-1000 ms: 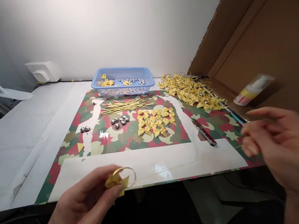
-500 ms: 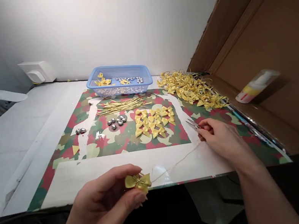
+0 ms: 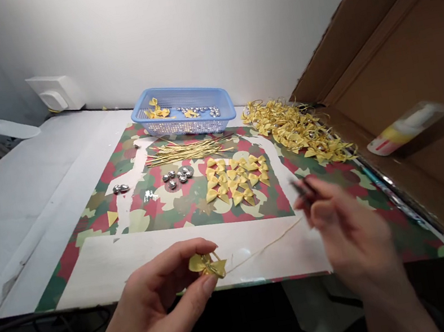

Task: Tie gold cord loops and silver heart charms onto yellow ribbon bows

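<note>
My left hand point(image 3: 163, 296) is closed over the front edge of the table, pinching a yellow satin bow point(image 3: 207, 264) between thumb and fingers. A thin gold thread point(image 3: 266, 248) runs from the bow up to the right, towards my right hand point(image 3: 347, 230). That hand is smeared by motion, its fingers closed around small scissors point(image 3: 304, 190) with a pointed, blurred tip. Beyond the hands, several loose yellow bows point(image 3: 239, 177) lie in rows on the camouflage-patterned sheet point(image 3: 183, 213). Left of them are shiny silver beads point(image 3: 182, 177) and, farther back, a bundle of gold cords point(image 3: 189, 150).
A blue basket point(image 3: 180, 88) against the wall holds bows and silver beads. A heap of corded yellow bows point(image 3: 296, 127) lies at the back right. Beside it a bottle point(image 3: 406, 127) leans near a cardboard wall point(image 3: 393, 44). A white lamp point(image 3: 9, 129) stands left.
My right hand has lifted and turned with the scissors, blurring as it moves. The bow in my left hand has tilted slightly, and the thread still stretches between the hands. The view has shifted a little.
</note>
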Tool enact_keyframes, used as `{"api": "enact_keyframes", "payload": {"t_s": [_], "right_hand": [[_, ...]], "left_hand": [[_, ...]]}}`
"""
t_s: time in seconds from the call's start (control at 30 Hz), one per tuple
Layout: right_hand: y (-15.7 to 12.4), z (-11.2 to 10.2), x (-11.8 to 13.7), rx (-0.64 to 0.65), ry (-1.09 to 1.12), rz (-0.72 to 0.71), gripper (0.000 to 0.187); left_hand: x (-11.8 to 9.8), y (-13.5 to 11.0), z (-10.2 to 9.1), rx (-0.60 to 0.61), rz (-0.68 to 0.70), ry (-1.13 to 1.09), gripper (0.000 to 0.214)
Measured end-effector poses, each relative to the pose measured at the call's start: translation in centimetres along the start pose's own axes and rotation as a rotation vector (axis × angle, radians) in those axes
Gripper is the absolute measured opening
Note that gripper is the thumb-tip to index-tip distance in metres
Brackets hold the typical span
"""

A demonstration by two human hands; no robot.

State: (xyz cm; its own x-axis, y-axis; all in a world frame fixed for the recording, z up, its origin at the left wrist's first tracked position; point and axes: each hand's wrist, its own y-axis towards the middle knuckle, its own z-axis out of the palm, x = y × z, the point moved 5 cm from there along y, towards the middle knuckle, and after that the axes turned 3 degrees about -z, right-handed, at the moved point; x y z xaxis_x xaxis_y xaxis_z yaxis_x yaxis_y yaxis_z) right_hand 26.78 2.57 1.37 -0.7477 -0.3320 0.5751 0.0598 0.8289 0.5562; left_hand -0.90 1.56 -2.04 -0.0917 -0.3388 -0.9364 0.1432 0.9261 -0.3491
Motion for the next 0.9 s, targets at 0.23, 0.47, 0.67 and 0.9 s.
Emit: {"api": "enact_keyframes", "payload": {"t_s": [0.23,0.47,0.67,0.9], "right_hand": [[-2.0,3.8,6.0,0.228,0.207,-0.346,0.05],[-2.2,4.2,5.9,0.185,0.175,-0.411,0.063],[-2.4,4.4,6.6,0.2,0.168,-0.433,0.051],[-2.7,4.8,6.8,0.206,0.167,-0.465,0.047]], "left_hand": [[0.8,0.8,0.1,0.125,-0.003,-0.134,0.034],[-0.2,1.1,0.6,0.248,-0.01,-0.275,0.022],[-0.1,1.1,0.7,0.245,0.017,-0.288,0.023],[0.2,1.0,0.6,0.227,-0.005,-0.287,0.026]]}}
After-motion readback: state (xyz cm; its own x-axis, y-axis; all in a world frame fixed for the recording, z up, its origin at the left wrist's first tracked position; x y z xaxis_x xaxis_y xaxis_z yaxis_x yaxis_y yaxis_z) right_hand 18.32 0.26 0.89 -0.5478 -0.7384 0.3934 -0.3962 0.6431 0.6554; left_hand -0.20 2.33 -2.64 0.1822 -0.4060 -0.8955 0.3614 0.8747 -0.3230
